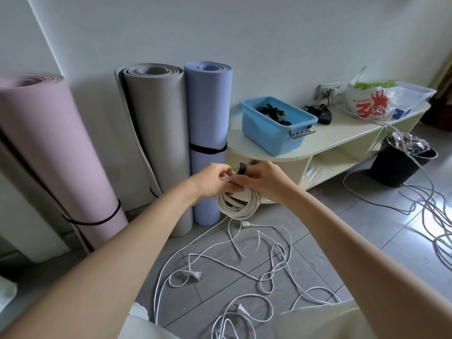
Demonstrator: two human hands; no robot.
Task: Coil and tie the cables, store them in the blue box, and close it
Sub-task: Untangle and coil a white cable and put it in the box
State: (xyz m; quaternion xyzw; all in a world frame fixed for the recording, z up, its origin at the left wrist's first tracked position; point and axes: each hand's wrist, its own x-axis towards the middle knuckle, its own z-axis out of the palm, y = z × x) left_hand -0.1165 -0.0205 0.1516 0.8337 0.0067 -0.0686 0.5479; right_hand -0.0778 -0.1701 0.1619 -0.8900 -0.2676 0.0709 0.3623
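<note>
Nearest, below and in front of the fingers, thin white cables [244, 263] are lying loose and tangled on the grey floor [354, 231]; three plug ends are showing among them, and how many separate cables there are I cannot tell.

Above them, two hands are meeting over one coil [238, 205] of thicker white cable. The left hand [212, 178] is gripping the top of the coil, its fingers [226, 189] curled round the bundled turns. The right hand [263, 178] is touching it from the other side, its fingers pinching a black strap [242, 168] that is sticking up just above the coil's top. The coil is hanging below both hands, clear of the floor.

Just beyond the hands, a pale low bench [340, 135] is standing against the wall. One blue box [276, 124] is sitting on it, up and right of the fingers, open, with dark cables [274, 112] lying inside. Its lid is not in sight. Further right on the bench are a black adapter [320, 113], one printed plastic bag [371, 104] and one clear tub [415, 92].

Left of the fingers, three rolled mats are standing upright: pink [49, 143], grey [159, 133] and lilac [208, 118].

Far right on the floor, two black bins [396, 165] are standing together, with more grey cables [437, 216] trailing beside them.
</note>
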